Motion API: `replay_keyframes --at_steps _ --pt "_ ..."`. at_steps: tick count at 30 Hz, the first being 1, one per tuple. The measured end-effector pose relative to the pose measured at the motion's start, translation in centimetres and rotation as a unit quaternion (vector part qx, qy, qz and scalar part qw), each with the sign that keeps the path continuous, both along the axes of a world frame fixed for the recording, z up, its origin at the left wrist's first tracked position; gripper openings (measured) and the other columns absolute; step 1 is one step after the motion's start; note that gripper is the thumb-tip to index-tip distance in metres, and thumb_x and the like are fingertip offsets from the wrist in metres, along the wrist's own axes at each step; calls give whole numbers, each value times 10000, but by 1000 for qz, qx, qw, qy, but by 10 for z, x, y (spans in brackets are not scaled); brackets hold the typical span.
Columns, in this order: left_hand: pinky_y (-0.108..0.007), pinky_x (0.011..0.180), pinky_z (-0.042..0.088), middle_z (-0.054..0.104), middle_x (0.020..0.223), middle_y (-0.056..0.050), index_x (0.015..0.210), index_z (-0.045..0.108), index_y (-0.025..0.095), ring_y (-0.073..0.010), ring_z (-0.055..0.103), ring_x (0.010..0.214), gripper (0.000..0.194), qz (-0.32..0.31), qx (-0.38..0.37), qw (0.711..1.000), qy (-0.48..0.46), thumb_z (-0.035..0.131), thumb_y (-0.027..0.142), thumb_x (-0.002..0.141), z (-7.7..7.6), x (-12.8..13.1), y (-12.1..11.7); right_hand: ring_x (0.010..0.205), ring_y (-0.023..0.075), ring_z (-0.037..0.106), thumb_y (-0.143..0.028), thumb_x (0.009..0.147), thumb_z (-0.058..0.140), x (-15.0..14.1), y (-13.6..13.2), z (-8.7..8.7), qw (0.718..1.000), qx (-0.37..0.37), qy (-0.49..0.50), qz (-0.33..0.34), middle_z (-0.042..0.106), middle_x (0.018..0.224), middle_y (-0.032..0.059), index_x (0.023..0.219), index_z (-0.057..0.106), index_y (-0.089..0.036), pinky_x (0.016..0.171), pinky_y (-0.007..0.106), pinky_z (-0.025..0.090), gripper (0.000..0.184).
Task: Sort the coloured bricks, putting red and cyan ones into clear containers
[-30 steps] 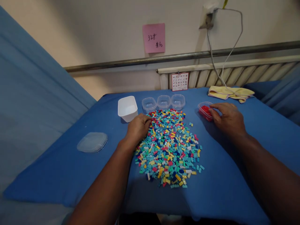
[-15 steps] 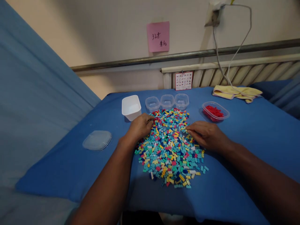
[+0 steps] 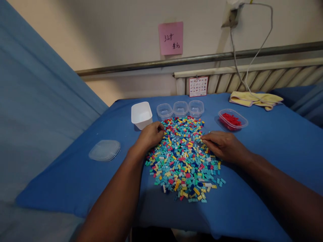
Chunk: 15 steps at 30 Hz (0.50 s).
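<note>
Loose bricks: a many-coloured spread (image 3: 186, 164) mid-bench, its long run going from near the far edge toward the near edge; single bricks point every which way.
Red ones: several show at the spread's far left end, right by the left hand (image 3: 151, 135), so that hand is nearer to them than the right hand (image 3: 220, 145).
Left grip: fingers curled in narrowly at the spread's left side; from where I stand I can't tell whether a brick is in them.
Right grip: thumb and forefinger drawn close over the right side, by a pale brick; I can't tell whether they hold it.
Red tub: a clear tub (image 3: 244, 122) with red bricks (image 3: 231, 119) inside, beyond the right hand toward the far right corner; nothing stands between.
Far edge: three clear tubs (image 3: 180, 108) in a row just behind the spread, a white box (image 3: 144, 124) to their left.
Left side: clear lids (image 3: 104, 150), well apart.
Far right: a yellow cloth (image 3: 249, 99), out of the way.
Bench: blue-covered (image 3: 75, 181).
</note>
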<state>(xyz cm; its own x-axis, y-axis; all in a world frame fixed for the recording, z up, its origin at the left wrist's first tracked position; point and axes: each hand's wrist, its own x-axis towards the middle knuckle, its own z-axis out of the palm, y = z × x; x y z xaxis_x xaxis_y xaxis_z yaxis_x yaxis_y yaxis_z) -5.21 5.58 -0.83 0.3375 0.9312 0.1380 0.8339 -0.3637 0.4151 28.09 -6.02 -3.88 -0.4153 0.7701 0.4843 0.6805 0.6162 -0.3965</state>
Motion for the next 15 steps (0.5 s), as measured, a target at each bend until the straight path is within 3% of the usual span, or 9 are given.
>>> replay_keyframes --at_steps 5,11,15 --pt "-330 737 519 809 991 -57 1015 775 225 -239 722 859 229 25 30 999 -3 602 204 867 2 -3 2 873 220 749 -302 1104 565 1 1 -2 1000 5 -2 1 800 970 65 1142 774 -222 780 339 574 227" --pt "-372 924 546 800 1139 -75 1090 843 247 -280 717 1070 299 -36 74 989 124 573 258 964 6 3 -3 850 216 759 -292 1106 571 1 2 -5 1000 25 -4 13 807 980 77 1129 771 -206 760 332 564 218" --pt "-388 975 546 791 1150 -89 1119 848 233 -293 704 1105 306 -60 85 981 164 587 229 961 8 7 -4 833 215 756 -293 1104 581 1 2 -5 1000 24 1 17 798 957 72 1144 764 -206 753 333 560 206"
